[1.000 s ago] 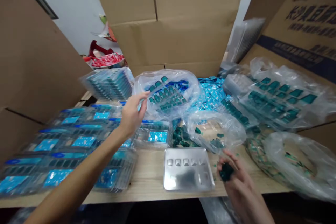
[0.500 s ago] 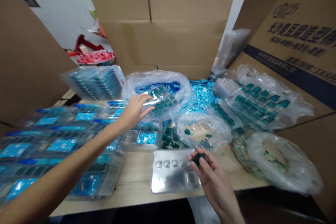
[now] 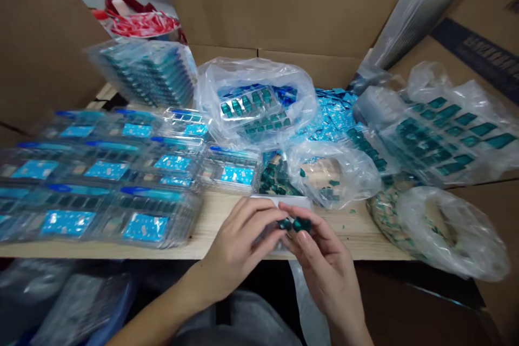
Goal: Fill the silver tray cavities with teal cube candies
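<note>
My left hand (image 3: pixel 237 240) has moved back from the plastic bag (image 3: pixel 206 86) to meet my right hand (image 3: pixel 324 257) above the metal tray (image 3: pixel 305 203). Both are nearly closed: the right pinches one dark green piece (image 3: pixel 302 224), the left apparently another (image 3: pixel 284 224), though blur hides its grip. My fingers block most of the tray; filled clear cases (image 3: pixel 146 224) crowd the desk (image 3: pixel 211 227) leftward.

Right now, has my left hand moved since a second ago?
Yes. Judged against the rear plastic bag, your left hand has come away from it, toward you and to the right, and is now beside your right hand.
</note>
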Tool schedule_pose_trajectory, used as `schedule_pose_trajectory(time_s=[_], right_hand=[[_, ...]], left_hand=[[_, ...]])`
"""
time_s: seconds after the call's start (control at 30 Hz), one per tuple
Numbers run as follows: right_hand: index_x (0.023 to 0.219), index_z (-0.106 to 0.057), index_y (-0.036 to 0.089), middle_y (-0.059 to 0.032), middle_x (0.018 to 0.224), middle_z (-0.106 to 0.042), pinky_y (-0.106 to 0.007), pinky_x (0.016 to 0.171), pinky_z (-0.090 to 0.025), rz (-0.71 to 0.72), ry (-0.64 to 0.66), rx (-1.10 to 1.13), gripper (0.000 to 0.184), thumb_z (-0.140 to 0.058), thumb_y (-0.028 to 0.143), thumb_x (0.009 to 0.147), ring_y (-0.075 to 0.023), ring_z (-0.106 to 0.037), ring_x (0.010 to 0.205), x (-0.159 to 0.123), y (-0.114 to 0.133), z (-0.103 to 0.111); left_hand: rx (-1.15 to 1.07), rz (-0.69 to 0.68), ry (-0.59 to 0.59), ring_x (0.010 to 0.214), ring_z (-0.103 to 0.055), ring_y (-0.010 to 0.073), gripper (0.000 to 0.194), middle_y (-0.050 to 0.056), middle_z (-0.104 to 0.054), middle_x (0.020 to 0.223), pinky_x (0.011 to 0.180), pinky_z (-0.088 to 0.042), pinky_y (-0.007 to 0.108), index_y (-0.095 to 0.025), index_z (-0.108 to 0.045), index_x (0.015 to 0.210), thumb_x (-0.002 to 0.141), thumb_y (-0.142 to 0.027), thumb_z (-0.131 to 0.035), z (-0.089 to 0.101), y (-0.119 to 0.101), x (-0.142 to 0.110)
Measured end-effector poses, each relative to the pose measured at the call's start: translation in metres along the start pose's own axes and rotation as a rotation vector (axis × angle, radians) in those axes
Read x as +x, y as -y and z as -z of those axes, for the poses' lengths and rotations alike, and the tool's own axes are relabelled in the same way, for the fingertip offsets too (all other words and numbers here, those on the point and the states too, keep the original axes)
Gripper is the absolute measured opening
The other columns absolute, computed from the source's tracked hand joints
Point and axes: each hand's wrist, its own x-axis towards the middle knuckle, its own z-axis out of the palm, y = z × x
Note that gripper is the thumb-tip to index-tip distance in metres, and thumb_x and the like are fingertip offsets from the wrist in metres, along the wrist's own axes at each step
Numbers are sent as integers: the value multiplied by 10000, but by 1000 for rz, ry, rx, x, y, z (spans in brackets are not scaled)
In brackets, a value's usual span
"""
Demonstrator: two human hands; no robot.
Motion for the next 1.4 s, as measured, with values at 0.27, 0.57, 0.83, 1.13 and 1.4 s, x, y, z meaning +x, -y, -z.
schedule_pose_trajectory(time_s=[0.27, 0.57, 0.83, 1.13, 1.4], right_hand=[[1017, -737, 346, 25, 968, -726, -138, 619, -586, 307, -84, -449, 300, -667, 106, 850, -103, -726, 767, -3, -4, -6], [1059, -675, 285, -11, 941, -691, -190, 618, -575, 480, -46, -683, 297, -602, 57, 884, -121, -690, 750, -10, -11, 0], [1056, -667, 264, -33, 930, -704, -255, 702, -592, 574, 71, -772, 270, -608, 65, 884, -161, -696, 817, -11, -9, 3], [1168, -629, 265, -61, 966, -719, -270, 747, -604, 688, 75, -972, 337, -552, 60, 912, -185, -713, 868, -11, -15, 10], [1051, -622, 248, -18, 886, -714, -215, 725, -584, 543, 37, -916, 203, -582, 104, 914, -148, -702, 785, -15, -10, 1]], left_hand=[[-603, 377, -13, 989, -677, 133, 223, 24, -702, 1026, 872, -555, 199, -270, -705, 1074, 888, -156, -658, 4, -3, -16], [-1013, 779, 45, 668, -653, 122, 235, 2, -681, 757, 651, -565, 227, -218, -726, 903, 776, -408, -783, -2, 0, -22], [-1180, 868, 29, 643, -605, 116, 339, 18, -652, 736, 633, -528, 235, -171, -708, 864, 753, -483, -784, -8, 3, -25], [-676, 642, 43, 785, -694, 111, 145, -14, -741, 909, 725, -566, 183, -268, -720, 978, 851, -203, -691, 2, -4, -28], [-173, 163, 68, 936, -717, 142, 264, 39, -738, 998, 848, -571, 214, -223, -597, 1031, 868, -26, -533, 0, -3, -35]])
